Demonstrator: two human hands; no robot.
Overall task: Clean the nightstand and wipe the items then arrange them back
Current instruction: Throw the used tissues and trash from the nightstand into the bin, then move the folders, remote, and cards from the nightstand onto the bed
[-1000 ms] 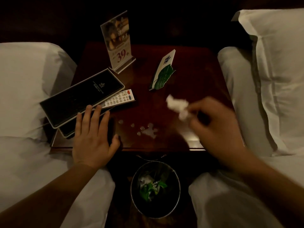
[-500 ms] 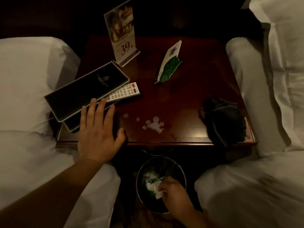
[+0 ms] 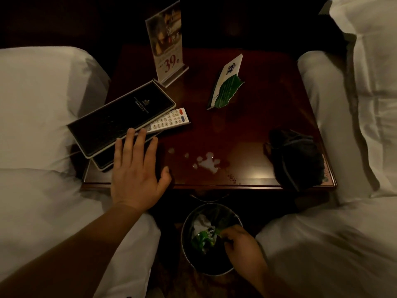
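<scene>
Head view puts my right hand (image 3: 242, 244) low in the frame, inside the waste bin (image 3: 187, 250), fingers curled; whether they pinch anything I cannot tell. My left hand (image 3: 137, 171) lies flat and spread on the nightstand (image 3: 247, 125), fingertips touching the black folder (image 3: 120, 121). I judge the spill (image 3: 207, 162) comes next: lift straight up past the front edge, fetch the dark cloth (image 3: 296, 160) at right. Open room lies mid-table, between the remote (image 3: 169, 121) and cloth.

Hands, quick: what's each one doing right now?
Left hand: open, flat on the nightstand edge.
Right hand: in the bin; grip cannot be told.
</scene>
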